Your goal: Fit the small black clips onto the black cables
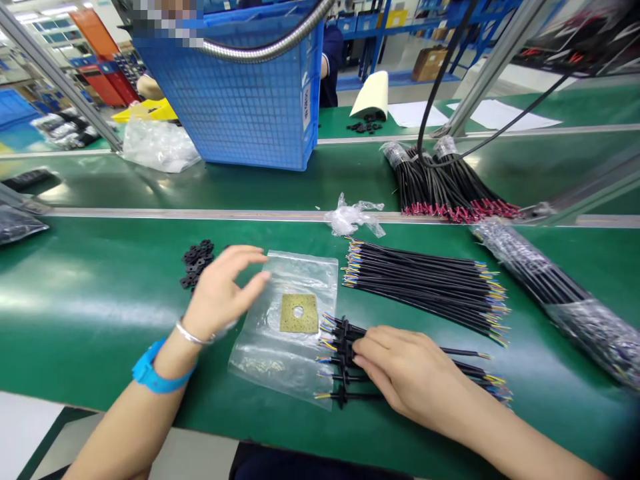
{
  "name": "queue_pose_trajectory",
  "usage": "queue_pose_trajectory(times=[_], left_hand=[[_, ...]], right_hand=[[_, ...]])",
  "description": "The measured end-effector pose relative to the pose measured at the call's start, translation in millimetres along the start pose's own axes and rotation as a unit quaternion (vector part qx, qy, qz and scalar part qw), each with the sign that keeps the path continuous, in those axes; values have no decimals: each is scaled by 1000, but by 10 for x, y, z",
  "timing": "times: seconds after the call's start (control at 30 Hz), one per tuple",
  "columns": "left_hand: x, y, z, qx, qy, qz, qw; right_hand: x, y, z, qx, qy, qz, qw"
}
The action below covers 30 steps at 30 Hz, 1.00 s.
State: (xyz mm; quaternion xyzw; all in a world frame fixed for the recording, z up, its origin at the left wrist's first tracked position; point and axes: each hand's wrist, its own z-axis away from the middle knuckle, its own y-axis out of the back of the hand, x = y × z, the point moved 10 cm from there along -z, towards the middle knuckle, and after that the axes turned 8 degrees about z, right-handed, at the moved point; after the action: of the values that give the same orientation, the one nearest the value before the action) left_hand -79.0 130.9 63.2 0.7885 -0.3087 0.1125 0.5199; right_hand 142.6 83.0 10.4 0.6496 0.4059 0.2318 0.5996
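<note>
My left hand (225,287), with a blue wristband and a silver bracelet, hovers by the left edge of a clear plastic bag (280,273); its fingers are apart and hold nothing. A yellowish square with a round hole (309,313) lies on the bag. At the bag's right side, my right hand (400,363) has its fingers pinched at the black fittings on a group of short black cables (365,397). Behind it lies a wide row of black cables (415,273) with bare coloured wire ends. Small black parts (196,260) are piled beyond my left hand.
A large blue crate (250,93) stands at the back, with a metal hose across it. Bundled cables with red ends (440,180) and a plastic-wrapped bundle (555,293) lie at the right. Crumpled plastic (353,217) sits by the metal rail (200,213). A person (333,63) is behind the crate.
</note>
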Motion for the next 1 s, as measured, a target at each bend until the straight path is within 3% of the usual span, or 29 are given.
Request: queue_pose_trajectory(times=[0.07,0.17,0.23,0.3,0.43,0.67,0.77,0.83,0.9,1.0], left_hand=[[-400,140,-23,-23,55,-106,993],[-933,121,12,-128,117,-224,959],[-1183,60,63,-186,156,-247,938],[-1294,26,85,-203,180,-245,931],[-1265,-19,82,-200,178,-227,936],[-1127,-56,106,-197,163,-163,953],[-994,30,50,-139,157,-140,968],[-906,86,25,-69,178,-32,981],[-869,0,60,-20,233,182,955],[-722,-362,155,-33,296,415,860]], right_hand=[[19,11,-10,-4,3,-8,1000],[225,61,-15,4,-14,-35,999],[493,116,-10,44,-46,-15,998],[785,145,2,86,-88,50,991],[1071,-1,-28,80,-113,103,985],[1015,-50,-48,66,-99,101,988],[1028,-63,-40,62,-95,102,988],[1032,-94,-41,60,-90,103,989],[1027,-128,-50,58,-86,105,989],[1030,-155,-67,60,-85,109,989]])
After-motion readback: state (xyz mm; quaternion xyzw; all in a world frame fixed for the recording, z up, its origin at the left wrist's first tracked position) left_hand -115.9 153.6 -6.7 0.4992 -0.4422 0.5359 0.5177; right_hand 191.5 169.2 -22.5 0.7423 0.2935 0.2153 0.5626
